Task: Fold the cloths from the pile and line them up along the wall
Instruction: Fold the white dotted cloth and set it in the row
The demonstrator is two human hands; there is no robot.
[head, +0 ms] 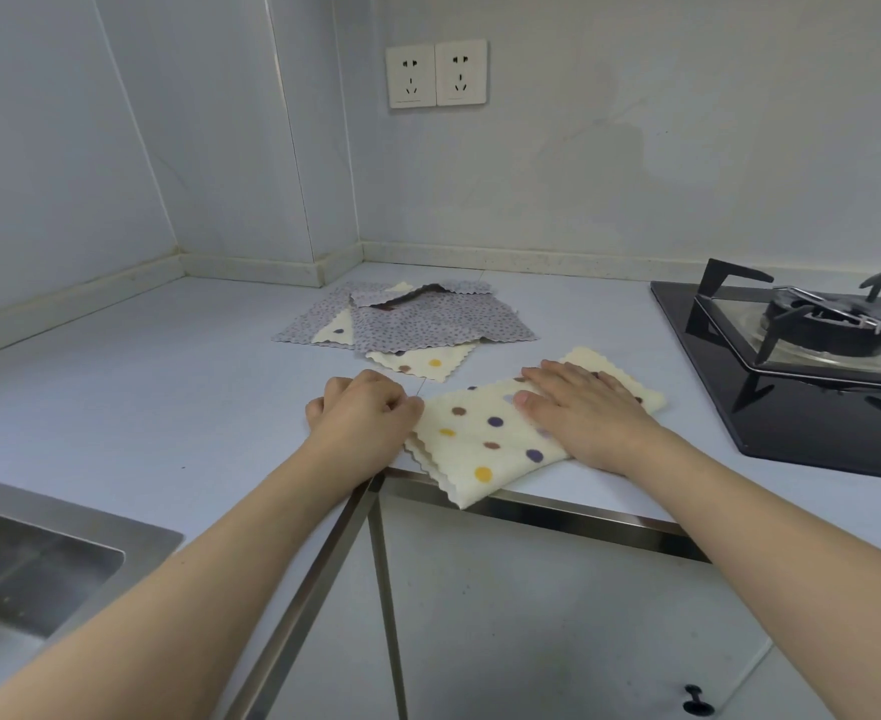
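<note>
The head view, the only one, shows the work barely begun. One cream dotted cloth [485, 439] lies folded over at the centre of the frame, its lower corner hanging just past the front edge of the pale surface [131, 387]. The right hand [583, 413] lies flat on it with fingers straight, pressing the fold down; the left hand [365, 418] sits at the cloth's left edge with fingers curled, seemingly pinching that edge, though the fingertips are hidden. Behind it, toward the upper middle, the pile [407, 319] remains loose and unfolded, well short of the wall [635, 163]. Nothing is lined up along the wall yet, so by my reckoning the first cloth needs finishing and placing, and the whole pile is left. Counts: one cloth in hand; in the pile, at least two grey speckled cloths and at least one cream dotted one show, with a second cream corner peeping out that may be another, and I cannot tell for sure. Two hands, two wall sockets [435, 72] at the top centre, one gas hob [812, 345] at the right, one sink [27, 569] at the lower left.
</note>
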